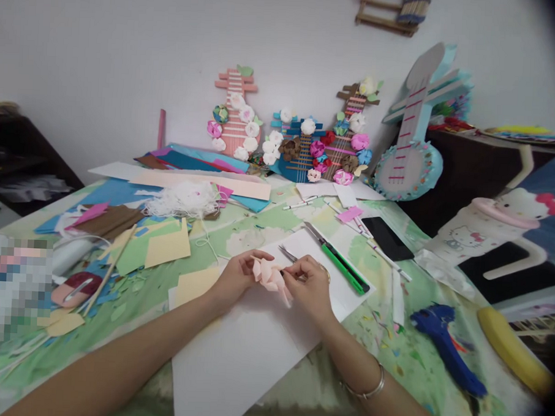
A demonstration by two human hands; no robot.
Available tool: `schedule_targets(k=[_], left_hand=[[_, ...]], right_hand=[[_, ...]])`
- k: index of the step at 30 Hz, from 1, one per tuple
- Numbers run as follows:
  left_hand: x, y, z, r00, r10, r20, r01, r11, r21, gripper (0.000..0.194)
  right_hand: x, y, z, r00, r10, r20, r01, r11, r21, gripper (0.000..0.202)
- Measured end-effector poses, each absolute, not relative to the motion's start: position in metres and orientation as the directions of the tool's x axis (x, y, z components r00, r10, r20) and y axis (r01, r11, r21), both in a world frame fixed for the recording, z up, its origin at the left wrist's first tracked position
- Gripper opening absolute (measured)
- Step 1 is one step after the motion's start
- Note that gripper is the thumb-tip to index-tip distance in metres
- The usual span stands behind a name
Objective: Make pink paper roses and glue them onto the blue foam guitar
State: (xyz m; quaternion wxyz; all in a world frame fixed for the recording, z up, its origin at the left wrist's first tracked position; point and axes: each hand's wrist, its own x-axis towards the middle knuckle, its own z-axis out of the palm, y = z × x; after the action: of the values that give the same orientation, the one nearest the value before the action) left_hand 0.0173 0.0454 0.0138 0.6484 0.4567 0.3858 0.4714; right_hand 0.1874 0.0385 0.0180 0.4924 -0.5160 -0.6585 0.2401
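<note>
Both hands on one piece: pale pink paper flower [269, 276], held up over the upper part of the white sheet [234, 365] on the desk [362, 319]. Left hand [234, 283] pinches its left side; right hand [308, 286] has fingers closed on its right side. Metal-tipped tool [286, 252] pokes out behind the right fingers (scissors or tweezers; can't tell whether held or lying there).

Step looks like shaping or arranging petals. Going on with that calls for a light fingertip pinch and small turns, since thin paper would crease easily.

Room: best over the sheet's near part, between the forearms, toward the desk's near edge. Green box cutter [346, 269] lies along the sheet's far right edge, so a right swing is tighter; blue glue gun [450, 347] sits nearer the desk's right edge. Beige paper [195, 284] borders the sheet's left edge, near the left wrist.
</note>
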Motion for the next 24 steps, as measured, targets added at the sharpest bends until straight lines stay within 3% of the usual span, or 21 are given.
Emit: schedule_targets(k=[11, 16, 24], left_hand=[[0.019, 0.05, 0.013, 0.241, 0.966, -0.098, -0.202, 0.149, 0.968, 0.041], [0.021, 0.048, 0.016, 0.219, 0.965, -0.141, -0.242, 0.194, 0.951, 0.033], [0.017, 0.046, 0.015, 0.208, 0.975, -0.076, -0.228, 0.124, 0.966, 0.034]], right_hand=[[0.187, 0.039, 0.012, 0.043, 0.878, 0.476, 0.456, 0.407, -0.791, 0.015], [0.187, 0.041, 0.009, 0.06, 0.904, 0.423, 0.395, 0.367, -0.842, 0.013], [0.187, 0.049, 0.002, 0.111, 0.928, 0.355, 0.355, 0.297, -0.886, 0.013]])
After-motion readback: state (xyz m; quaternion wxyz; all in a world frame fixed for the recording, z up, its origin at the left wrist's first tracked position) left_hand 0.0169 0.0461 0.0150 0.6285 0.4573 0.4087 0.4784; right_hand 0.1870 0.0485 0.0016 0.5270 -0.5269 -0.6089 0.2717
